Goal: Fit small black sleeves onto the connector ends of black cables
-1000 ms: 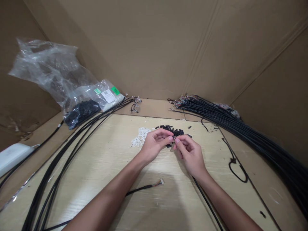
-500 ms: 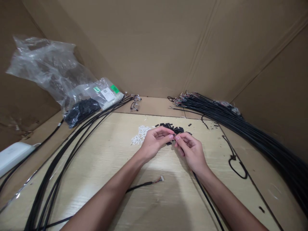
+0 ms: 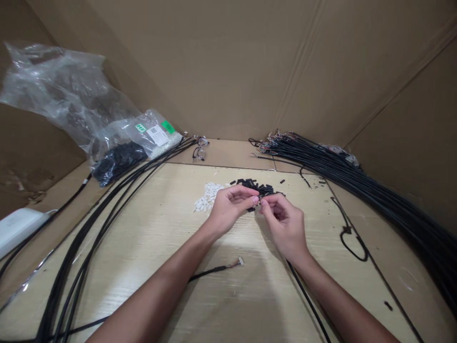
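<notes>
My left hand (image 3: 233, 204) and my right hand (image 3: 284, 220) meet fingertip to fingertip over the middle of the table, each in a pinch. A black cable (image 3: 307, 297) runs up from the bottom edge into my right hand, its end between the fingers. What my left fingertips hold is too small and covered to name. Just behind the hands lie a heap of short black tube pieces (image 3: 253, 185) and a pile of small white connectors (image 3: 208, 196). Below them, a cable end with a white connector (image 3: 240, 261) rests on the table, partly under my left forearm.
Long black cables curve along the left (image 3: 96, 228), and a thick bundle with bare wire ends (image 3: 321, 164) lies at right. Clear plastic bags (image 3: 117, 152), glasses (image 3: 200, 151), a white box (image 3: 21, 228) and a looped black cord (image 3: 348, 233) surround the work. Cardboard walls (image 3: 214, 71) enclose the table.
The view has shifted slightly. Both hands stay together in their pinch, with the fingertips moved only a little.
</notes>
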The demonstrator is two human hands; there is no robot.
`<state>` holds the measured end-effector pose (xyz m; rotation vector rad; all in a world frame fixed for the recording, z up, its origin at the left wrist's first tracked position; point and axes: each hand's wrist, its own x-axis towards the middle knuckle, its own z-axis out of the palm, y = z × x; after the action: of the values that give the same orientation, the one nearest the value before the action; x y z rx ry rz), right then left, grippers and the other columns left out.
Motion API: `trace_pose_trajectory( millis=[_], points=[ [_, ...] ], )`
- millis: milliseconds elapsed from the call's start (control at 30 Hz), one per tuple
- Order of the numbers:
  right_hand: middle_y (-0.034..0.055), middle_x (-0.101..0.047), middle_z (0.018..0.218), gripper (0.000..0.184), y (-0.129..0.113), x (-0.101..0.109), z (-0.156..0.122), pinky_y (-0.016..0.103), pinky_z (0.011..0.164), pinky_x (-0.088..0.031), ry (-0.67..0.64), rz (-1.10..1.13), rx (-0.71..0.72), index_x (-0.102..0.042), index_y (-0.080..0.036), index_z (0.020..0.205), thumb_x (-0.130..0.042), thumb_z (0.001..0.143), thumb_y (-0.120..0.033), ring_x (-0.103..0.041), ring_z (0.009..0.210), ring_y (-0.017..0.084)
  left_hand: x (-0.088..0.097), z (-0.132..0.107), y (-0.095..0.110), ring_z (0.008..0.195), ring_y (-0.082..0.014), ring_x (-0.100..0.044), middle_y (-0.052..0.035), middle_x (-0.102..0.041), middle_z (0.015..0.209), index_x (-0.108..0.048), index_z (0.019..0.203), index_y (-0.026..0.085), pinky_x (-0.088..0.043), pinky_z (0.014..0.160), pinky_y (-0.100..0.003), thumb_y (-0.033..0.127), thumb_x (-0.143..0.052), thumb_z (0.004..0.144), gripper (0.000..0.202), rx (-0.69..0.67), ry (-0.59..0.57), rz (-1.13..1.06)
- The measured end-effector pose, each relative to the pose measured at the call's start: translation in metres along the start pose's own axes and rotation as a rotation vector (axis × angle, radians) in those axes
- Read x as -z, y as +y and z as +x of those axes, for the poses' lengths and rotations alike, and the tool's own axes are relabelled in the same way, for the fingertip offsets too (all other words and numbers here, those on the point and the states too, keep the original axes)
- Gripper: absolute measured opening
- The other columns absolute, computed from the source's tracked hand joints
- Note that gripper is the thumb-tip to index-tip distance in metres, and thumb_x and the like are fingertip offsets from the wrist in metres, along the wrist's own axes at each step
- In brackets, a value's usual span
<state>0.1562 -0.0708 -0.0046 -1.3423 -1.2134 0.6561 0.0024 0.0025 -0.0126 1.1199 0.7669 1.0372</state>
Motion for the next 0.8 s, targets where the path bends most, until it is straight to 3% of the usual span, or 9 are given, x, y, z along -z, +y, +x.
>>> trace_pose_trajectory(
  millis=[233, 467, 633, 800],
  points=[
    [0.0009, -0.07, 0.072, 0.024, -0.0011, 0.0015, -0.0007, 0.028, 0.057, -0.045, 0.018, -0.073, 0.072, -0.073, -0.023, 0.088, -0.072, 0.103, -0.042, -0.058, 0.06, 0.014, -0.0013, 0.0002, -0.0012, 0.085, -0.0212, -0.081, -0.0093, -0.088, 0.092, -0.089, 0.092, 0.018, -0.067, 0.089, -0.036, 0.049, -0.111, 0.063, 0.048, -0.014, 0.008, 0.0],
    [0.0021, -0.073, 0.074, 0.021, -0.0072, 0.0025, -0.0027, 0.031, 0.06, -0.047, 0.048, -0.182, 0.209, -0.075, -0.024, 0.088, -0.071, 0.104, -0.038, -0.062, 0.062, 0.016, 0.0026, -0.0015, 0.0055, 0.089, -0.0206, -0.081, -0.0093, -0.088, 0.097, -0.088, 0.092, 0.017, -0.067, 0.093, -0.036, 0.045, -0.109, 0.07, 0.042, -0.008, -0.069, -0.058],
    [0.0001, -0.069, 0.07, 0.024, -0.0078, 0.0022, -0.001, 0.029, 0.054, -0.042, -0.016, -0.001, 0.084, -0.077, -0.024, 0.089, -0.077, 0.101, -0.044, -0.054, 0.057, 0.014, 0.0034, -0.001, 0.0044, 0.091, -0.0172, -0.079, -0.008, -0.088, 0.103, -0.087, 0.093, 0.019, -0.064, 0.093, -0.032, 0.039, -0.109, 0.072, 0.037, 0.009, -0.121, -0.16],
    [-0.0008, -0.068, 0.067, 0.039, -0.0078, 0.0026, 0.0054, 0.027, 0.045, -0.032, -0.057, 0.201, -0.064, -0.076, -0.023, 0.085, -0.089, 0.09, -0.059, -0.046, 0.048, 0.01, 0.0039, -0.0001, 0.0012, 0.092, -0.0169, -0.078, -0.0074, -0.088, 0.104, -0.087, 0.097, 0.019, -0.062, 0.094, -0.033, 0.039, -0.108, 0.074, 0.037, 0.022, -0.141, -0.177]
  ],
)
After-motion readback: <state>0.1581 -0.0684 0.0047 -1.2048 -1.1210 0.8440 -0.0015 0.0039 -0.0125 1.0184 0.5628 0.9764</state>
